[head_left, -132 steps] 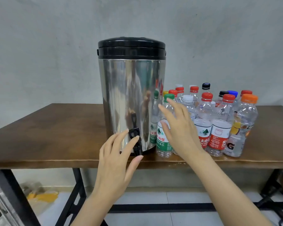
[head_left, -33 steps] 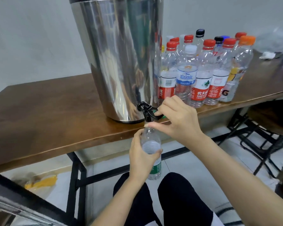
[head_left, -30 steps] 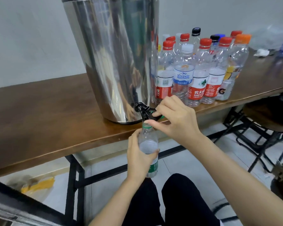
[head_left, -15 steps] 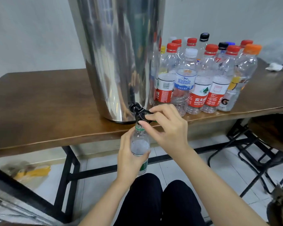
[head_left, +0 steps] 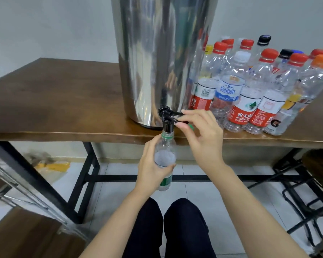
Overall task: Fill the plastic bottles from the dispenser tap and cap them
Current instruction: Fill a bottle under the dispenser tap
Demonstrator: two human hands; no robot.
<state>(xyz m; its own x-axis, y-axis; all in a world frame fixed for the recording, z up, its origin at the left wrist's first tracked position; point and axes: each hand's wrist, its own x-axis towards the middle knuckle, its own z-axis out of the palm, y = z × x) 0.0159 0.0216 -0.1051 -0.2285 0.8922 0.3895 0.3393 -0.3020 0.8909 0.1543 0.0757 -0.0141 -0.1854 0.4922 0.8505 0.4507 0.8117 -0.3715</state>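
- Your knees [head_left: 175, 226], in dark trousers, fill the bottom of the view above a pale tiled floor [head_left: 209, 190].
- Your left hand [head_left: 153, 168] is wrapped round the middle of the clear bottle [head_left: 165, 144], grasping it roughly upright below the table edge. The bottle's uncapped mouth, ringed in green, meets the black spout of the tap [head_left: 167, 126]. The water level inside cannot be read.
- Your right hand [head_left: 201, 135] pinches the tap lever [head_left: 175, 113] between thumb and forefinger, with the other fingers curled. A green cap [head_left: 191, 127] peeps out behind those fingers; whether the hand holds it cannot be told.
- Under the table, a black metal frame [head_left: 88, 175] crosses the view. A yellow object [head_left: 52, 165] lies on the floor at the left, and a dark stool [head_left: 319, 164] stands at the right.
- The steel dispenser [head_left: 157, 62] stands at the front edge of the brown wooden table [head_left: 54, 101], its tap overhanging that edge.
- Just right of the dispenser, the capped bottles [head_left: 250, 90] stand upright in a tight cluster. Most caps are red; white, yellow, black, blue and orange ones appear too.
- A plain pale wall [head_left: 54, 25] closes the view.
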